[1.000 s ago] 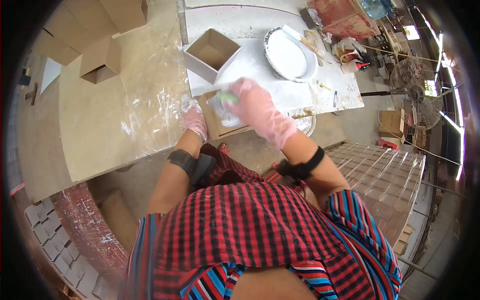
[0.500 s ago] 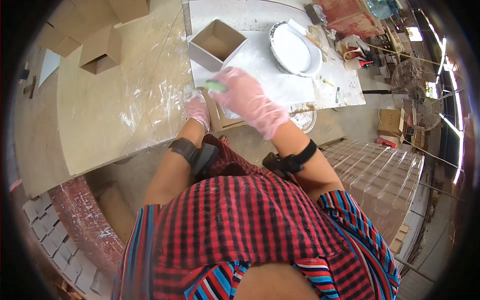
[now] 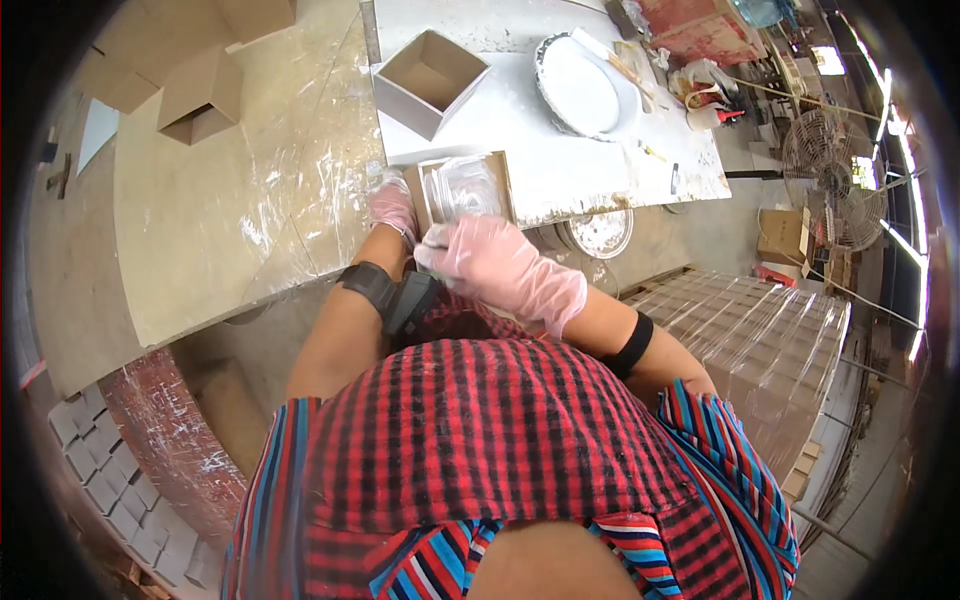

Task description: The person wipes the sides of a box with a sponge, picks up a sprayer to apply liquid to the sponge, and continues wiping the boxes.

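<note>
Clear plastic in a shallow brown tray, gloved hands at the bench edge

Cardboard boxes [image 3: 200,90] lying open far left on the tan board, well apart from the work. Left hand [image 3: 393,203] in a thin pink glove, fingers curled against the left wall of the tray [image 3: 500,170], steadying it at the near edge of the white bench [image 3: 520,120]. Clear plastic packet [image 3: 465,187] resting inside the tray, crinkled and shiny: probably very light, limp, slippery under glove film, easily creased; best pinched at a corner or edge, with the stiffer tray taken by its side walls. Right hand [image 3: 495,265], gloved alike, just below the tray's near wall, knuckles up, fingers tucked under; whether gripping anything, cannot tell. Open white box [image 3: 432,80] behind, round white dish [image 3: 585,85] further right.
</note>
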Available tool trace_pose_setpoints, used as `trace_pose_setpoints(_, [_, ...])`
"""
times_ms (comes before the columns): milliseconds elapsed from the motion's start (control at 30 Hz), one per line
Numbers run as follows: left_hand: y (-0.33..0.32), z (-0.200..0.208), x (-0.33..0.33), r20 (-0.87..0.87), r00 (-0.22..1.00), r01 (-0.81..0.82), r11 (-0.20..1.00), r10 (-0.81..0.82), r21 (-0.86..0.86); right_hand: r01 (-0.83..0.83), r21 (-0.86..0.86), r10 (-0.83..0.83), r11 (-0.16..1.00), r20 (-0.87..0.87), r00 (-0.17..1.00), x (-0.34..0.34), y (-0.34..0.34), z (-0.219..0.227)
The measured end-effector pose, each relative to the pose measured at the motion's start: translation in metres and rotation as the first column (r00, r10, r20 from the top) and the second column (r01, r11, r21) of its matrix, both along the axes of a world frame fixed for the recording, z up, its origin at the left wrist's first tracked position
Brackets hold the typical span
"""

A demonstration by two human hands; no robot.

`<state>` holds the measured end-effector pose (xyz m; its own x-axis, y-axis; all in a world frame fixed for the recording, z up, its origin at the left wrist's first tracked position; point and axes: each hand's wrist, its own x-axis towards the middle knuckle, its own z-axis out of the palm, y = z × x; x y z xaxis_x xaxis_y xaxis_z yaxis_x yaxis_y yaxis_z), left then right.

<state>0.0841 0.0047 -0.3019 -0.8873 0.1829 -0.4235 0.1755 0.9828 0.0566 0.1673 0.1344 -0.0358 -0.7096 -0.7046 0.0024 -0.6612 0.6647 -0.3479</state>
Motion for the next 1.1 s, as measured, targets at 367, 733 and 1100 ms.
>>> trace_pose_setpoints(367, [-0.014, -0.014, 0.003, -0.157, 0.946, 0.27, 0.957, -0.284, -0.105, -0.07, 0.086, 0.079, 0.994, -0.106, 0.991, 0.015, 0.027, -0.001])
trace_pose_setpoints(733, [0.001, -0.126, -0.016, -0.012, 0.966, -0.251, 0.952, 0.257, 0.176, 0.053, -0.109, -0.078, 0.993, -0.233, 0.969, -0.026, 0.048, -0.004])
trace_pose_setpoints(1100, [0.001, -0.066, -0.001, -0.14, 0.987, 0.067, 0.993, -0.08, -0.099, 0.135, 0.133, -0.125, 0.982, -0.082, 0.989, -0.083, 0.054, -0.01])
